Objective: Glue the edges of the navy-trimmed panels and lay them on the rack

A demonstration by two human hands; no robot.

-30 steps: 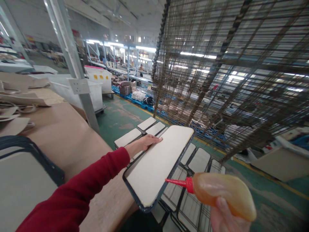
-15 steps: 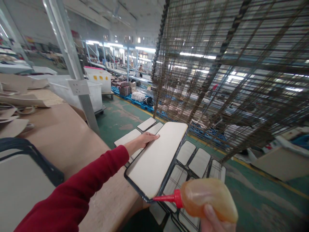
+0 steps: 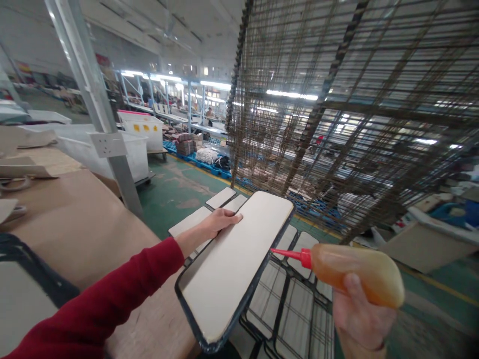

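While the left hand (image 3: 217,222) grips a cream panel (image 3: 234,259), the right hand (image 3: 359,314) clasps a squeeze bottle (image 3: 355,273) of amber liquid.

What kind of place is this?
Likely a factory: a tall wire rack, rows of cream panels laid out low beside it, and the right hand holding a squeeze bottle by the panel in the left hand.
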